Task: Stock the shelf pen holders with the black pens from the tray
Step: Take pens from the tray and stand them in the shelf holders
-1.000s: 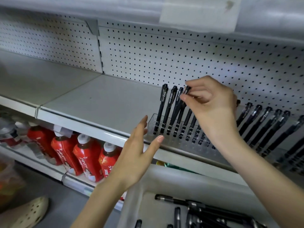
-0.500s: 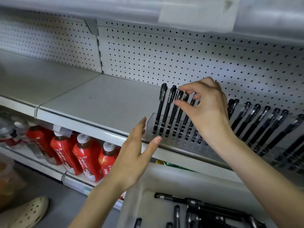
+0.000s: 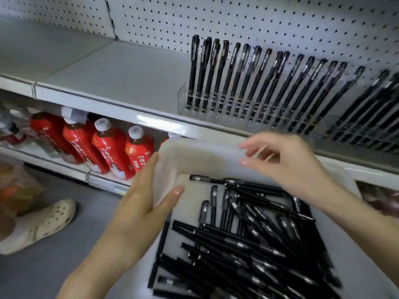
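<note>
neither grip holds anything: left hand (image 3: 140, 208) lies flat against the tray (image 3: 194, 152) wall, right hand (image 3: 289, 167) hovers loosely open over the tangled black pens (image 3: 248, 240) inside, where a hasty grab could flick neighbours out.

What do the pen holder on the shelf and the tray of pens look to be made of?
Pen holder: clear, glossy rigid plastic, probably acrylic; the pens show through its front wall. Tray: white, matte, slightly translucent plastic, judging by its smooth rounded rim; motion blur leaves the finish uncertain.

Print on pens (image 3: 192, 72), red bottles (image 3: 138, 158): blurred, unreadable.
</note>
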A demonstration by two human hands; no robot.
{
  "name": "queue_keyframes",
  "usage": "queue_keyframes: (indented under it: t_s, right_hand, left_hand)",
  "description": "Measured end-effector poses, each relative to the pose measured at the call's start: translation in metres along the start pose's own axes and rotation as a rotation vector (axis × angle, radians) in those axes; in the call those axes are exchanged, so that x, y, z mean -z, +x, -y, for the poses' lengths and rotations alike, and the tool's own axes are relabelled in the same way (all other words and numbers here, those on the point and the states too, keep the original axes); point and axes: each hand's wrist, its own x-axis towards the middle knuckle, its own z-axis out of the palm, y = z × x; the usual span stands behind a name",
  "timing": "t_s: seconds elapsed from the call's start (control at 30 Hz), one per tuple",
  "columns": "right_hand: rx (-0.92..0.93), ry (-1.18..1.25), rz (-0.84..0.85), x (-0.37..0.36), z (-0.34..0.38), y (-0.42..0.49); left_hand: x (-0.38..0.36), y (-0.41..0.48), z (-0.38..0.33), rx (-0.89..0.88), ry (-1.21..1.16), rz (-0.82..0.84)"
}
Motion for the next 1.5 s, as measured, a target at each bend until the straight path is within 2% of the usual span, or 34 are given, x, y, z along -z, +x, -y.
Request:
queue_keyframes:
  t_s: [0.1,0.2,0.33,0.53,0.9,1.23,1.3,1.37,1.43,1.5]
  right_hand:
    - [-0.163,0.035,0.092,-0.01,-0.034,-0.041]
    - [-0.27,0.026,0.127,-0.021,-0.056,-0.067]
    - [-0.259,-0.081,0.116,-0.031,-0.057,-0.079]
    - [-0.279,-0.116,0.255,-0.033,-0.054,-0.079]
    - [-0.335,0.065,0.168,-0.025,-0.057,-0.084]
    - [-0.4,0.53,0.15,-0.006,-0.034,-0.08]
    - [-0.405,0.564,0.156,-0.002,-0.027,-0.076]
    - [-0.409,0.613,0.149,0.0,-0.016,-0.07]
    - [-0.411,0.708,0.144,0.0,0.0,-0.061]
    - [-0.374,0.767,0.127,0.0,0.017,-0.051]
  left_hand:
    - [0.002,-0.005,0.007,0.091,-0.083,-0.013]
    - [0.002,-0.004,0.012,0.094,-0.15,0.027]
    - [0.001,-0.003,0.017,0.088,-0.143,0.048]
    - [-0.001,-0.003,0.018,0.094,-0.138,0.016]
    - [-0.006,-0.004,0.017,0.108,-0.144,0.016]
    - [-0.007,-0.002,0.018,0.114,-0.164,0.01]
    - [-0.007,-0.002,0.017,0.097,-0.098,-0.022]
    - [-0.007,-0.007,0.014,0.039,0.116,-0.136]
    - [-0.007,-0.015,0.001,-0.169,0.321,-0.286]
    - [-0.01,-0.023,-0.018,-0.278,0.272,-0.292]
